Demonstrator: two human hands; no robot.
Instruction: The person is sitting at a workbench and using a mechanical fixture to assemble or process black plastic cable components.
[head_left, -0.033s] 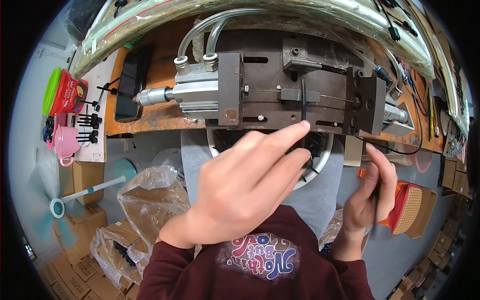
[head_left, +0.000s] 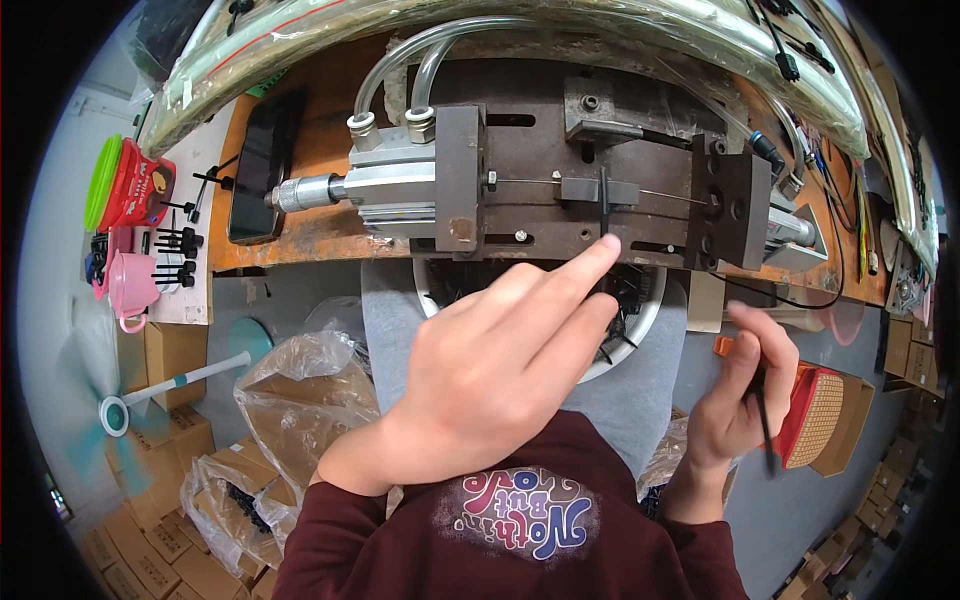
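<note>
My left hand [head_left: 490, 360] reaches up to the metal fixture [head_left: 540, 225], its index and middle fingers stretched forward. A thin black rod [head_left: 604, 205] lies across the small grey block [head_left: 575, 190] in the middle of the fixture. Its near end meets my left index fingertip and appears pinched there; the thumb is hidden beneath the hand. To the right, apart from the fixture, my right hand [head_left: 745, 385] is curled around another slim black rod [head_left: 766, 425], which hangs down past the fingers.
Below the fixture, a white-rimmed round container [head_left: 650, 325] holds black parts. A phone [head_left: 265, 170] and a pink cup [head_left: 133, 283] are at left. Clear hoses [head_left: 400, 55] arch above. Plastic bags [head_left: 305, 390], cartons [head_left: 165, 480] and a red-orange box [head_left: 810, 415] stand lower down.
The rod on the fixture has slid slightly toward me, its far end now at the grey block. In my right hand, the other rod's lower end has swung to the right.
</note>
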